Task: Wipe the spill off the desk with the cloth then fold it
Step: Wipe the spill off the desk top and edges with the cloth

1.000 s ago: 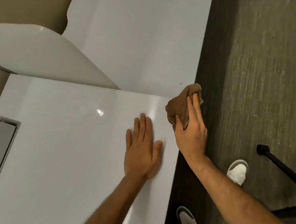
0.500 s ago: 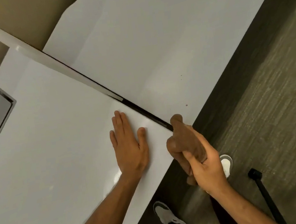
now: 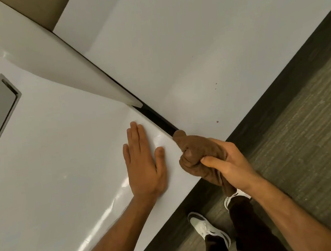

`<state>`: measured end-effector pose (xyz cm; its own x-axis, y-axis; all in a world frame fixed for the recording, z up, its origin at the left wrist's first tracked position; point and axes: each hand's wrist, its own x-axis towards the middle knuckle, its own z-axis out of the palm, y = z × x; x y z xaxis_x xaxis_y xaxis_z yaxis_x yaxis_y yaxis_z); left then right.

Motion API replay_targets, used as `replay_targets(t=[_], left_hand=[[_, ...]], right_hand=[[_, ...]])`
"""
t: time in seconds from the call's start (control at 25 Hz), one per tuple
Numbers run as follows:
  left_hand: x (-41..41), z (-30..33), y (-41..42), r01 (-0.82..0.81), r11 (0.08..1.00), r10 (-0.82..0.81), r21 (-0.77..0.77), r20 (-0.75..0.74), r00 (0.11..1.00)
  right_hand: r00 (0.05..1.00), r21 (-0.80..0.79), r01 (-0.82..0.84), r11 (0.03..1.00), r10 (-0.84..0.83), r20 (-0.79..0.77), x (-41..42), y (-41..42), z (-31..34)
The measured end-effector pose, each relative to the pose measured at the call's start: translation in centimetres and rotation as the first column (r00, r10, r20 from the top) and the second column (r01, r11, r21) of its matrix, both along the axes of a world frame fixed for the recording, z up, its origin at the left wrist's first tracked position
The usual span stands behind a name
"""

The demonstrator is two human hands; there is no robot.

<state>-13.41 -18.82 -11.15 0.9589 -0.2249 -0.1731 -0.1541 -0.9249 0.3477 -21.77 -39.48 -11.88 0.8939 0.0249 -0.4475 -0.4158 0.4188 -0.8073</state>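
Right hand (image 3: 226,165) grips the bunched brown cloth (image 3: 196,155) at the counter (image 3: 59,160) corner, likely readying a wipe; left hand (image 3: 144,166) lies flat beside it, bracing; red specks (image 3: 217,122) just beyond the cloth

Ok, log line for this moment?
left hand flat on desk | right hand grips bunched cloth at desk edge | fold not started

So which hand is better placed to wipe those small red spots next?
Right hand: it grips the bunched cloth at the desk edge, near the red spots. Left hand lies flat, holding nothing.
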Motion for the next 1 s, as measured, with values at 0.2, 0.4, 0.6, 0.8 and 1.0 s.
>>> replay_targets(t=[0.2,0.4,0.6,0.8,1.0], left_hand=[[0.0,0.3,-0.1,0.017,1.0,-0.017,0.008,-0.008,1.0],[0.0,0.4,0.1,0.043,0.999,-0.043,0.011,0.014,0.999],[0.1,-0.2,0.3,0.021,1.0,-0.021,-0.01,0.014,1.0],[0.4,-0.8,0.4,0.013,1.0,-0.012,-0.026,0.034,0.999],[0.3,-0.4,0.4,0.02,0.999,-0.019,-0.029,0.007,1.0]], right_hand=[[0.997,0.016,-0.079,0.997,0.079,0.012,3.6,0.3,-0.8],[0.965,0.376,0.221,0.9,-0.145,-0.22,7.7,-0.3,-1.9],[0.993,0.356,-0.033,0.934,0.072,-0.098,14.8,2.9,-1.3],[0.969,0.109,-0.245,0.963,0.246,0.009,16.5,4.1,-1.1],[0.965,0.012,-0.261,0.965,0.261,0.027,12.6,2.7,-0.5]])
